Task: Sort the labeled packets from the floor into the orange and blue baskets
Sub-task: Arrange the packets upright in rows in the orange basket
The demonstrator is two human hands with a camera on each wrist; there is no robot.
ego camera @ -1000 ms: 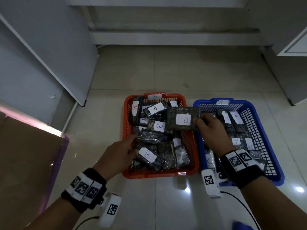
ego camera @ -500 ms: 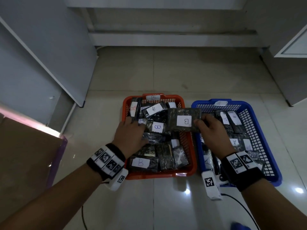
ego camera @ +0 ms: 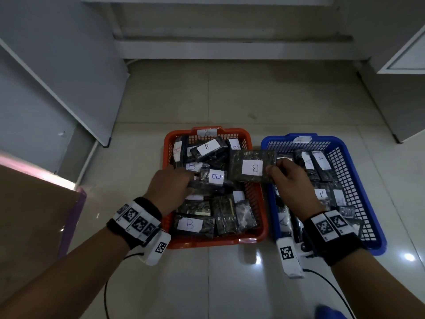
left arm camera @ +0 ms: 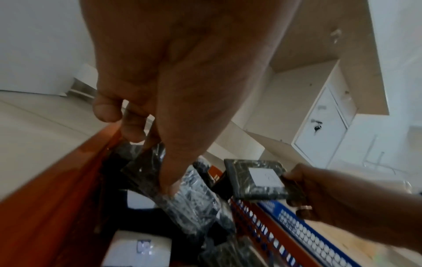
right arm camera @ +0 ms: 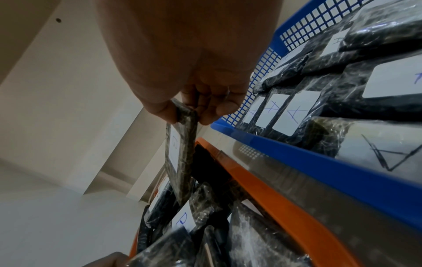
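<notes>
An orange basket (ego camera: 216, 242) full of dark wrapped packets labelled B stands on the floor, left of a blue basket (ego camera: 377, 226) with packets labelled A. My right hand (ego camera: 273, 168) pinches one end of a dark packet labelled B (ego camera: 253, 165), held flat above the orange basket's right rim. In the right wrist view the thumb and fingers (right arm camera: 212, 108) clamp that B packet (right arm camera: 182, 162) edge-on. My left hand (ego camera: 188, 180) reaches into the orange basket, its thumb (left arm camera: 169, 186) and curled fingers closed round a crinkly dark packet (left arm camera: 189, 204) in the pile.
A brown board with a pink edge (ego camera: 34, 215) lies at the left. A white slanted panel (ego camera: 57, 77) stands behind it and a cabinet (ego camera: 402, 54) at the right. Tiled floor (ego camera: 230, 100) runs to a low step (ego camera: 230, 49) by the wall. Wrist cables trail near my arms.
My left hand moved from the orange basket's near left side forward into the middle of the pile and closed on a packet. The right hand with the B packet stayed almost still.
</notes>
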